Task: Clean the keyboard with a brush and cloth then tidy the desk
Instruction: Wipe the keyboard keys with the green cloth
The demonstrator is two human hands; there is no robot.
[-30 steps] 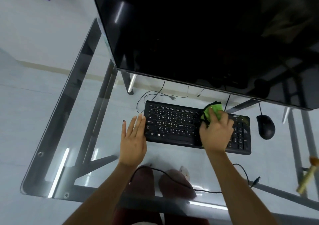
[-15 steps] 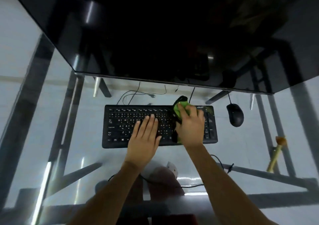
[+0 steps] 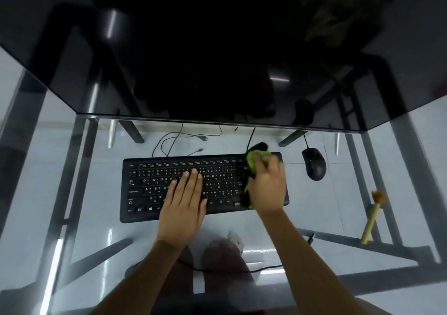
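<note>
Glass desk point(image 3: 338, 205) on a metal frame bears a black keyboard point(image 3: 169, 169) below a dark monitor point(image 3: 217, 48). Left hand point(image 3: 185, 208) lies flat, fingers straight, on the keys. Right hand point(image 3: 266, 189) presses a bunched green cloth point(image 3: 254, 161) on the keyboard's right end; brush point(image 3: 372, 218) lies well right of it, past the mouse point(image 3: 313, 163).

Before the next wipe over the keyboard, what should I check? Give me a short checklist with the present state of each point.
1. Cloth held in the right hand: ok, fingers curl round it.
2. Cloth on the keys: ok, it lies on the right end of the keyboard.
3. Keyboard steadied: ok, the left hand lies flat on the middle keys.
4. Mouse out of the wiping path: ok, it is apart, right of the keyboard.
5. Brush set aside: ok, it lies far right on the glass desk.
6. Keys clean: cannot tell.
</note>
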